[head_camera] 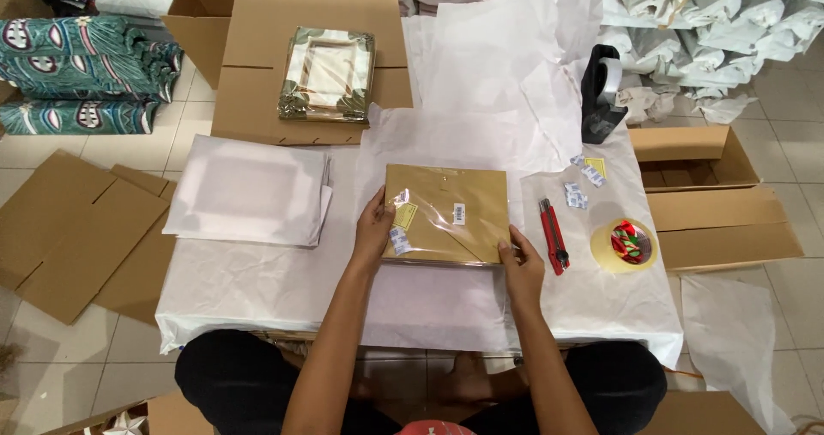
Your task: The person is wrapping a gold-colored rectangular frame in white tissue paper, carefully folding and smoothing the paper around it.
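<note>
A flat tan package point(448, 210) in clear plastic, with small stickers on it, lies on white paper point(257, 280) covering a low table. My left hand point(374, 227) grips its left edge. Over at the package's near right corner, my right hand point(521, 263) holds on. Both hands rest at the package's sides.
A red utility knife point(554, 235) and a tape roll point(624, 245) lie to the right, with a black tape dispenser point(601, 91) behind. A paper-wrapped flat parcel point(249, 190) sits left. A framed picture point(328, 74) rests on flattened cardboard point(257, 100). Cardboard boxes point(712, 203) flank the table.
</note>
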